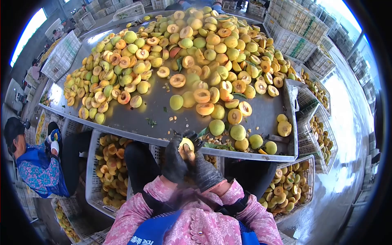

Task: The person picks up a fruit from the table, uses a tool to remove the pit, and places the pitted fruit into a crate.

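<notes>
A cut yellow peach (pixel 186 144) is held between my two gloved hands, just in front of the metal table's near edge. My left hand (pixel 175 160), in a dark glove, is closed around its left side. My right hand (pixel 207 170), in a dark grey knit glove, is closed against it from the right. Whether a small tool is in my right fingers I cannot make out. The peach's lower part is partly covered by fingers. Whole peaches (pixel 238 132) and a green leaf lie on the table just beyond my hands.
A large heap of peaches, many halved (pixel 202 96), covers the metal table (pixel 155 102), with loose pits and leaves scattered there. Crates of peach halves (pixel 112 163) (pixel 286 188) stand either side of my legs. A co-worker (pixel 41 163) sits at left. Stacked crates (pixel 296 24) rise at back right.
</notes>
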### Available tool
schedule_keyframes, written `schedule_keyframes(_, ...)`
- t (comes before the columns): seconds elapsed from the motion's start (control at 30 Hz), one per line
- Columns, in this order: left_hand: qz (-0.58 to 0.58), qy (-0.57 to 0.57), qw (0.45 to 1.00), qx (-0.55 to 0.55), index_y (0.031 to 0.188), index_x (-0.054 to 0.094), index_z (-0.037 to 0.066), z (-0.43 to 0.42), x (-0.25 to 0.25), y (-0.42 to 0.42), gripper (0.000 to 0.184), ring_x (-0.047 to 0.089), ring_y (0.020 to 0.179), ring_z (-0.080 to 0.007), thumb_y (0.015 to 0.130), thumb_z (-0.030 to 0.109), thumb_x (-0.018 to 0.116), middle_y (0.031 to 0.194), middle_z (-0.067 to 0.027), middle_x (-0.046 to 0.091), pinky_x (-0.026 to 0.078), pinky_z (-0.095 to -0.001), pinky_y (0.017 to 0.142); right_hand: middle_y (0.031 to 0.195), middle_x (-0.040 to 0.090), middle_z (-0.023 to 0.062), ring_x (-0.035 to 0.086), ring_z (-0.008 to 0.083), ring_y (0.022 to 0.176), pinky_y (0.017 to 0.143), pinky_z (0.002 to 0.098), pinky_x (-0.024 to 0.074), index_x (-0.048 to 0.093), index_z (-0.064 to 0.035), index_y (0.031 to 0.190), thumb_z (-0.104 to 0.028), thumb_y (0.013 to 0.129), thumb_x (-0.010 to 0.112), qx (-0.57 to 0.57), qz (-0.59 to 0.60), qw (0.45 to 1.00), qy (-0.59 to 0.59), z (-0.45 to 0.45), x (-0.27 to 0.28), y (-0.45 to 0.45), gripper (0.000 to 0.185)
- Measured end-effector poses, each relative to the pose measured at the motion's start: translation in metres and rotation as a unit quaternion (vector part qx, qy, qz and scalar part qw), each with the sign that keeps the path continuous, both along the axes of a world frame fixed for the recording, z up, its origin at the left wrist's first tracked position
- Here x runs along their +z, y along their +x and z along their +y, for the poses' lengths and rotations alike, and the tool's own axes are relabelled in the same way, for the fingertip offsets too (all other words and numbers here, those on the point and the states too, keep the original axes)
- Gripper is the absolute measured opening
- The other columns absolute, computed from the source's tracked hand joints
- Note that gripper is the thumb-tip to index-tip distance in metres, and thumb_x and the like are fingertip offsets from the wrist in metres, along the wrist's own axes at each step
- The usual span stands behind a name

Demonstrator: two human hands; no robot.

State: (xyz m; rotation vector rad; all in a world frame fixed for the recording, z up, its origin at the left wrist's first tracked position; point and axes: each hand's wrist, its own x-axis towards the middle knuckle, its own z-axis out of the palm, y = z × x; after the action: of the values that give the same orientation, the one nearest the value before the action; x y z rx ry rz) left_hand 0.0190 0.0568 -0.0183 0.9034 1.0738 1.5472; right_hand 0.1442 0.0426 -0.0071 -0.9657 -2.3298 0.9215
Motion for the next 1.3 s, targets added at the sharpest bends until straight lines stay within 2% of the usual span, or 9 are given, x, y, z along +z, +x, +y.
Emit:
schedule_keyframes(0.2,-0.065,0.002,0.998,0.024,0.115,0.048,-0.007,0.000,0.007,0.008,0.032,0.057,0.100,-0.0212,0.093,0.015,0.040,0.107,-0.0152,0.059,0.044,-0.0332,0.090,0.108,0.047,0.0297,0.050,0.0400,0.088,0.081,0.0421,0.0423,0.007,0.0013,0.142,-0.020,0.083,0.053,0.000,0.031,0.999,0.040,0.000,-0.038,-0.005,0.077)
schedule_keyframes(0.37,-0.242,-0.042,0.969,0.001,0.113,0.050,-0.008,0.002,0.004,0.005,0.034,0.056,0.100,-0.0206,0.094,0.017,0.036,0.105,-0.0137,0.059,0.044,-0.0336,0.092,0.111,0.048,0.0258,0.048,0.0384,0.090,0.086,0.0406,0.0388,0.016,-0.0002,0.141,-0.019,0.086,0.051,-0.007,-0.025,0.957,-0.290,0.008,0.010,-0.011,0.068)
schedule_keyframes(0.43,-0.315,-0.076,0.946,-0.002,0.112,0.051,-0.008,0.002,0.009,0.003,0.033,0.057,0.098,-0.0208,0.093,0.016,0.036,0.103,-0.0135,0.059,0.045,-0.0339,0.091,0.109,0.048,0.0243,0.049,0.0365,0.089,0.084,0.0403,0.0394,0.020,-0.0016,0.140,-0.019,0.087,0.049,-0.019,-0.010,0.968,-0.249,0.008,0.003,-0.014,0.063)
schedule_keyframes(0.53,-0.079,-0.011,0.997,-0.006,0.110,0.052,-0.008,0.000,0.001,-0.002,0.033,0.059,0.094,-0.0219,0.093,0.016,0.036,0.102,-0.0130,0.060,0.047,-0.0343,0.088,0.104,0.050,0.0228,0.052,0.0331,0.087,0.079,0.0382,0.0426,0.023,-0.0043,0.139,-0.018,0.088,0.050,-0.005,0.031,0.995,-0.099,-0.001,-0.010,-0.018,0.060)
schedule_keyframes(0.67,0.032,0.060,0.998,-0.006,0.107,0.054,-0.006,-0.003,0.002,-0.011,0.034,0.061,0.092,-0.0250,0.088,0.022,0.047,0.100,-0.0161,0.062,0.048,-0.0347,0.084,0.098,0.053,0.0212,0.053,0.0312,0.085,0.077,0.0365,0.0444,0.034,0.0010,0.129,-0.017,0.085,0.056,-0.030,-0.017,0.955,-0.293,0.000,0.021,-0.019,0.052)
schedule_keyframes(0.83,0.317,0.159,0.935,-0.010,0.101,0.055,-0.005,-0.006,0.022,-0.025,0.038,0.064,0.087,-0.0280,0.081,0.027,0.056,0.093,-0.0186,0.065,0.049,-0.0359,0.080,0.093,0.055,0.0182,0.056,0.0267,0.082,0.074,0.0370,0.0450,0.045,0.0011,0.113,-0.017,0.082,0.060,0.033,0.040,0.991,-0.122,0.000,-0.013,-0.017,0.039)
schedule_keyframes(1.03,0.151,0.086,0.982,-0.071,0.098,0.056,-0.005,0.000,0.008,-0.027,0.033,0.064,0.082,-0.0277,0.081,0.024,0.054,0.090,-0.0178,0.065,0.050,-0.0364,0.076,0.088,0.057,0.0131,0.056,0.0215,0.081,0.076,0.0336,0.0454,0.047,-0.0005,0.113,-0.016,0.082,0.060,0.039,0.047,0.969,-0.240,0.005,0.011,-0.007,0.037)
schedule_keyframes(1.13,0.131,0.028,0.991,-0.019,0.097,0.058,-0.003,0.002,-0.037,-0.032,0.032,0.062,0.080,-0.0255,0.084,0.025,0.049,0.089,-0.0158,0.064,0.049,-0.0354,0.075,0.090,0.057,0.0093,0.056,0.0182,0.083,0.076,0.0301,0.0456,0.050,-0.0026,0.112,-0.012,0.083,0.058,0.034,0.159,0.868,-0.469,0.000,0.001,-0.007,0.031)
schedule_keyframes(1.3,-0.270,-0.121,0.945,-0.143,0.094,0.059,-0.001,-0.009,0.022,-0.022,0.035,0.060,0.082,-0.0212,0.092,0.028,0.040,0.089,-0.0116,0.062,0.048,-0.0323,0.078,0.096,0.054,0.0071,0.054,0.0174,0.089,0.080,0.0284,0.0453,0.052,-0.0025,0.108,-0.009,0.085,0.052,0.186,0.167,0.936,-0.249,-0.006,-0.008,0.003,0.023)
